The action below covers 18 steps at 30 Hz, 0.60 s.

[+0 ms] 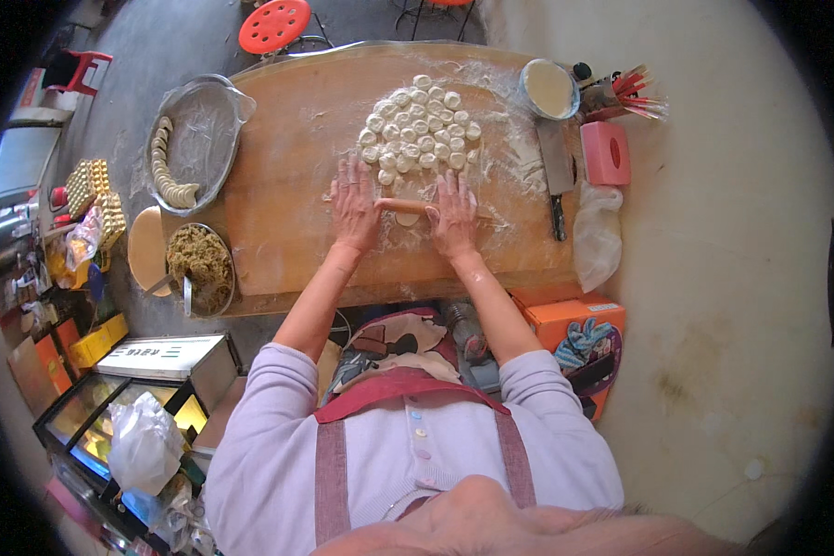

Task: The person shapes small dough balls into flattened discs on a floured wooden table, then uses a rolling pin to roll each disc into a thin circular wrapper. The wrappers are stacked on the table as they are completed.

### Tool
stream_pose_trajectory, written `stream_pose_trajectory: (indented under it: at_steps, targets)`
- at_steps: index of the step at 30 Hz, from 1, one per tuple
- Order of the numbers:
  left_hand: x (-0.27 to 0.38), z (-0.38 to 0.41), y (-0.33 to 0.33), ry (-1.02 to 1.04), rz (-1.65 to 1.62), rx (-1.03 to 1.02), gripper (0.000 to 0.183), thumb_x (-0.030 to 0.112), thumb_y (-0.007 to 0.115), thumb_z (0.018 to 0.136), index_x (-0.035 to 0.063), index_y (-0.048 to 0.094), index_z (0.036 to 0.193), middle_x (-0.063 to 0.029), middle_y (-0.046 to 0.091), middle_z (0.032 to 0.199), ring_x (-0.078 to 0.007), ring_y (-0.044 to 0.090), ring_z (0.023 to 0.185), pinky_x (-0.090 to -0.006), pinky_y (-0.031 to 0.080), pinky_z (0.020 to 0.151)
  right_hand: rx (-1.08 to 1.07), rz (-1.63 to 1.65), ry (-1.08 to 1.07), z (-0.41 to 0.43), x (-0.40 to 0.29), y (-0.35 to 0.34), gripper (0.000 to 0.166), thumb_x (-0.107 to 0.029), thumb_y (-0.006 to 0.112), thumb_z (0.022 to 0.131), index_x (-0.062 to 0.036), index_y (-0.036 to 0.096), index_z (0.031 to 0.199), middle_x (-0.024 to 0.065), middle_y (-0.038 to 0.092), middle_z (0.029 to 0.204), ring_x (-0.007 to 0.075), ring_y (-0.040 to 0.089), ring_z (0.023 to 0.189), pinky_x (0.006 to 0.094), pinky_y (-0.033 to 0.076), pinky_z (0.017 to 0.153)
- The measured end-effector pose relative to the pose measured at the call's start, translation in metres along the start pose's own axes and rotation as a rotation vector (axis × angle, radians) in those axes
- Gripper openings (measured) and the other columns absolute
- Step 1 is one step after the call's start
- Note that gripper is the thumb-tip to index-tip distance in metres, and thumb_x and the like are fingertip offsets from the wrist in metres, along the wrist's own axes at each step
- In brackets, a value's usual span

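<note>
My left hand [354, 205] and my right hand [455, 215] lie palm down on the two ends of a short wooden rolling pin [404, 206], fingers stretched forward. Beneath the middle of the pin, a flat round of dough [407, 219] shows at the near side; the pin covers part of it. Just beyond my fingertips, many small floured dough pieces [420, 127] cluster on the wooden board [285, 167]. Loose flour is smeared across the board around them.
At left, a plastic-lined tray [205, 139] holds a curved row of dumplings [158, 163]. A bowl of chopped filling [198, 257] sits nearer, with a spoon [187, 295]. At right are a flour bowl [525, 94], cleaver [554, 160], pink tissue box [604, 153] and plastic bag [598, 236].
</note>
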<state>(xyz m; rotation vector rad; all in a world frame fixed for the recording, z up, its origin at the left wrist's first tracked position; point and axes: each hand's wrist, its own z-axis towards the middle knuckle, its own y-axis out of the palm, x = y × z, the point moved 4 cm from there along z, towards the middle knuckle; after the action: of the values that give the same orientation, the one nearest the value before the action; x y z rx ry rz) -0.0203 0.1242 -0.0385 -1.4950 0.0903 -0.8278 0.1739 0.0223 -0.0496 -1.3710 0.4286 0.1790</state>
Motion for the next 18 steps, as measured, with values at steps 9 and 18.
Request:
stream_pose_trajectory:
  at_steps: [9,18]
  targets:
    - [0.008,0.047,-0.012,-0.037,0.036,-0.008,0.081,0.042,0.058,0.098,-0.0034,0.026,0.158,-0.0235,0.027,0.165,-0.0379,0.021,0.155,-0.0525,0.016,0.125,0.117,0.048,0.158,0.035,0.002,-0.007,0.067,-0.026,0.059,0.098,-0.0044,0.033,0.157,0.0217,0.029,0.164,0.0399,0.023,0.154,0.0577,0.018,0.123]
    - [-0.009,0.049,-0.002,-0.058,0.089,0.078,0.071,0.042,0.058,0.098,-0.0008,0.041,0.151,-0.0212,0.028,0.165,-0.0405,0.027,0.152,-0.0544,0.021,0.123,0.134,0.092,0.242,0.050,0.003,-0.009,0.070,-0.036,0.051,0.102,-0.0011,0.028,0.158,0.0245,0.024,0.166,0.0430,0.024,0.153,0.0604,0.017,0.122]
